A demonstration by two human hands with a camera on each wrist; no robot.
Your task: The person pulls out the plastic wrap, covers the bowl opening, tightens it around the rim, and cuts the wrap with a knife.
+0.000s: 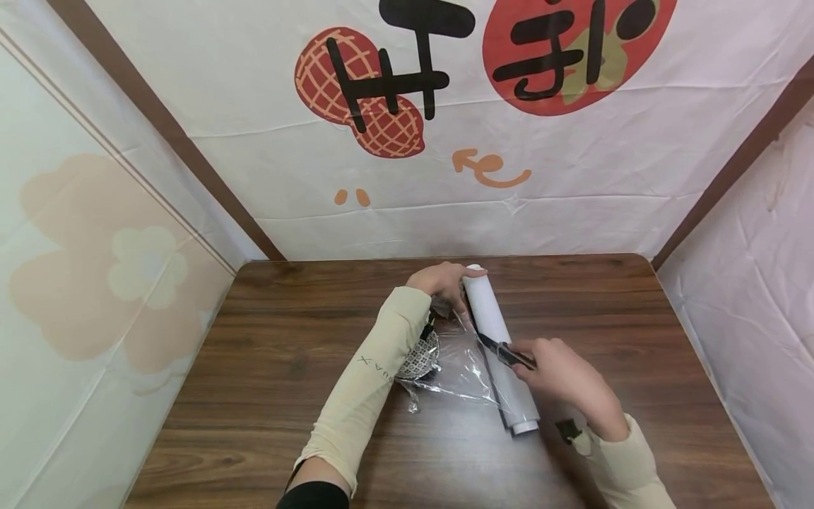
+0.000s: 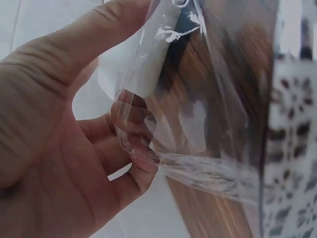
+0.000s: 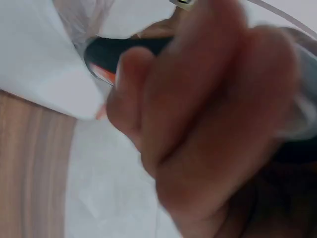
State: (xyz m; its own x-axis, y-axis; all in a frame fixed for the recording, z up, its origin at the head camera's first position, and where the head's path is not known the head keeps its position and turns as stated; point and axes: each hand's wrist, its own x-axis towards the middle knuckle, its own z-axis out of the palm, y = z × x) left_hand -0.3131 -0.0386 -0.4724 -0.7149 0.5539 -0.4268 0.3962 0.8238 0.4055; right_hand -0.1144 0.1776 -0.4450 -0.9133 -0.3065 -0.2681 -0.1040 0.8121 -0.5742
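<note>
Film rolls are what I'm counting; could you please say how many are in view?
1: the film roll lies on the table, right of the patterned object; no other shows.

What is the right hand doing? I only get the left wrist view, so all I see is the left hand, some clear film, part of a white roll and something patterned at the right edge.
Observer: The right hand is gripping a grey and black tool, which looks like a cutter.
Operator: Where is its tip?
Observer: In the head view, the tip is at the left edge of the white roll, the side where the clear film spreads out.
Operator: And the patterned thing at my edge?
Observer: The head view gives the patterned thing a rounded outline, partly hidden by the sleeved left forearm.
</note>
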